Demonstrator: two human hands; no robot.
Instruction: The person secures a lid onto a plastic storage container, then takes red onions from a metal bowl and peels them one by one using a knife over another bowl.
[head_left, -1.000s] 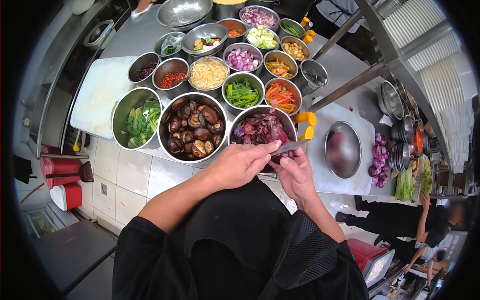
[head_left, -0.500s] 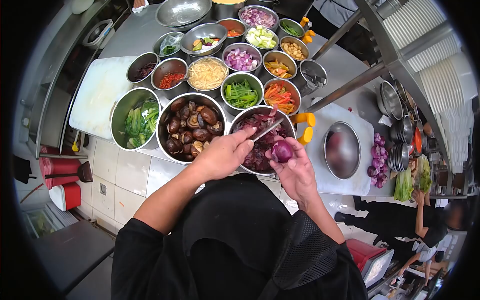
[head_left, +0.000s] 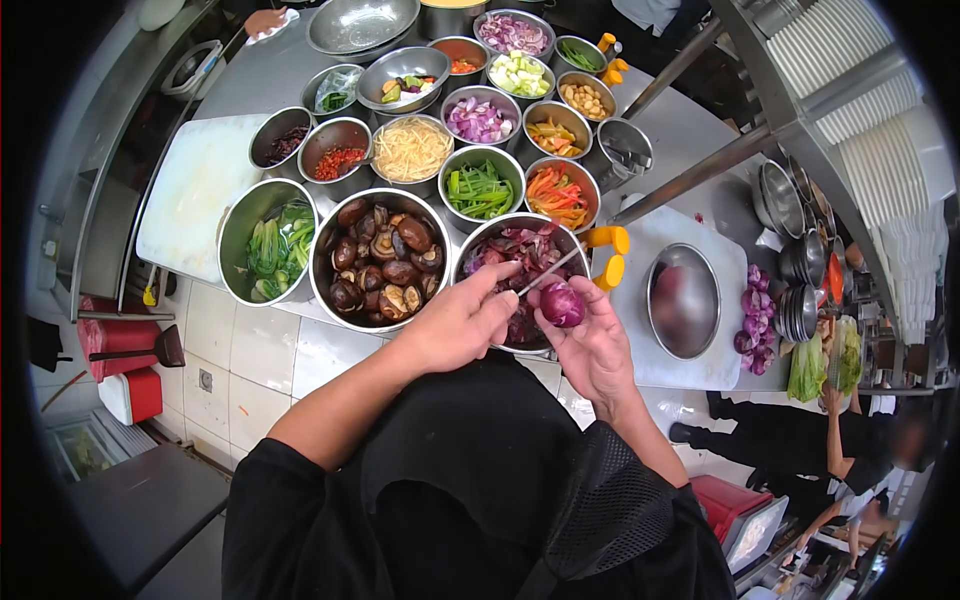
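Note:
My left hand (head_left: 458, 315) is closed around a small knife (head_left: 550, 271), its narrow blade pointing up and right. In my right hand (head_left: 592, 335), the fingertips grip a round purple onion (head_left: 562, 305), close beside the blade. Both hands are over the near edge of a steel pot (head_left: 466, 268) that contains dark red onion skins (head_left: 520, 246). The fingers of my left hand hide the knife's handle.
Left of the pot stand a pot of mushrooms (head_left: 383, 262) and one of leafy greens (head_left: 278, 250). Behind are several bowls of cut vegetables. On the right, a white board (head_left: 640, 355) bears a steel bowl (head_left: 684, 300), near purple onions (head_left: 757, 318). A co-worker's hand (head_left: 265, 22) holds a cloth.
The onion has turned in my right hand, and the knife has shifted slightly to the right. At the far top left, a co-worker's hand with a cloth has moved further into view.

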